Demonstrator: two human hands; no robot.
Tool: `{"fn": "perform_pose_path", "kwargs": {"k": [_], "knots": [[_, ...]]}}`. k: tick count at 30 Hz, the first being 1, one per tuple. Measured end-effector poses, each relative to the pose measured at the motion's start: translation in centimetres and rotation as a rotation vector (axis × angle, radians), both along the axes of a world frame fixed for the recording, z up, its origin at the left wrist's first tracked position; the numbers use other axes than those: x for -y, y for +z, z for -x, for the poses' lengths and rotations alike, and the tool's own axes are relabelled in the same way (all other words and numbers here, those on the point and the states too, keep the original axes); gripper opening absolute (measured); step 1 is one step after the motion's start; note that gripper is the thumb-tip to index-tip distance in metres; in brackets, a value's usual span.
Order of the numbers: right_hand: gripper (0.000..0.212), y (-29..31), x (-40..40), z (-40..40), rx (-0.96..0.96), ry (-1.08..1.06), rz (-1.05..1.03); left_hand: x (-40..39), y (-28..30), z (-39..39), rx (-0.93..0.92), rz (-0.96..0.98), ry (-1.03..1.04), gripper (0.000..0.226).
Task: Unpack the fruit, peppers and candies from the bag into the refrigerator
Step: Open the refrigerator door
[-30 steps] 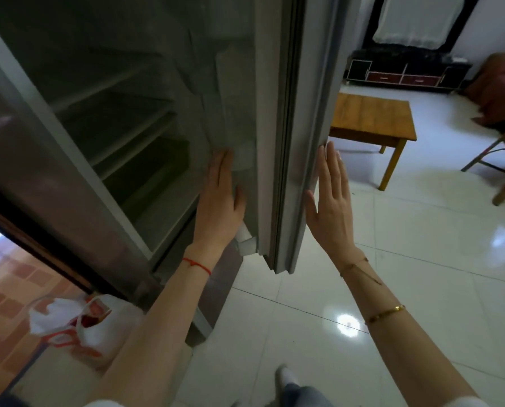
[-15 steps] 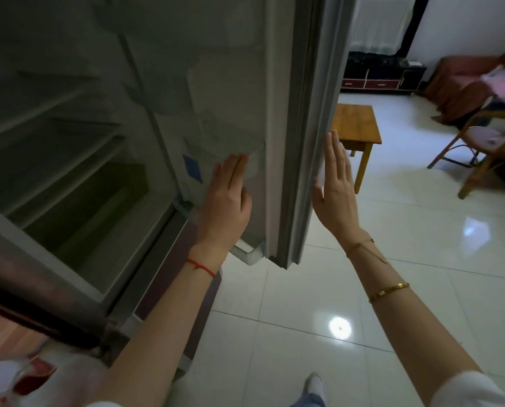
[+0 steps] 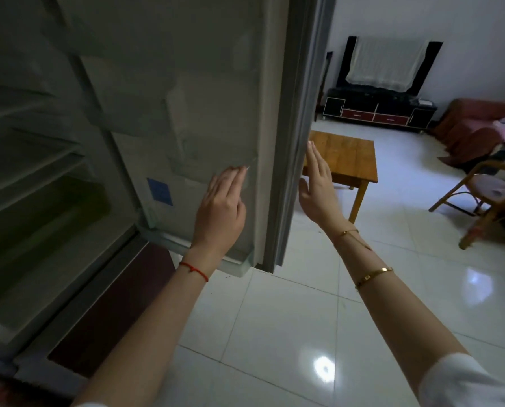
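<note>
Either side of the refrigerator door (image 3: 216,83), left hand (image 3: 220,210) and right hand (image 3: 318,189) lie flat, grasping nothing; it has swung wider, shelves (image 3: 25,160) now reachable.

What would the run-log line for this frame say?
left hand: flat on inner face of refrigerator door | right hand: open, beside door's outer edge | shelves: nothing visible | bag: out of view

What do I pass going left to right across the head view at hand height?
Refrigerator shelves → blue sticker on the inner door → left hand → refrigerator door edge → right hand → wooden table → rattan chair.
</note>
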State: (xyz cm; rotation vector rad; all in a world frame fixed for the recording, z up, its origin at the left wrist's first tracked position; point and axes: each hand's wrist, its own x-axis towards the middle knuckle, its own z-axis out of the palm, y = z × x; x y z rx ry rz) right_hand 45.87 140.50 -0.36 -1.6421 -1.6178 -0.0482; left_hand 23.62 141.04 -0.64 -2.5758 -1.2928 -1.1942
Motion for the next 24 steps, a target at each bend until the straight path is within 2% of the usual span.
{"fn": "perform_pose_path", "kwargs": {"k": [11, 18, 24], "knots": [[0.075, 1.0, -11.3, -8.2, -0.122, 0.084, 0.055, -6.9, 1.0, -9.7, -0.024, 0.007, 0.09, 0.056], [0.064, 1.0, -18.8, -11.8, -0.223, 0.178, 0.06, -13.5, 0.8, -13.7, -0.063, -0.039, 0.084, 0.05], [0.063, 1.2, -26.0, -14.2, -0.252, 0.244, 0.077, -18.5, 1.0, -17.2, -0.083, -0.076, 0.153, 0.049]]}}
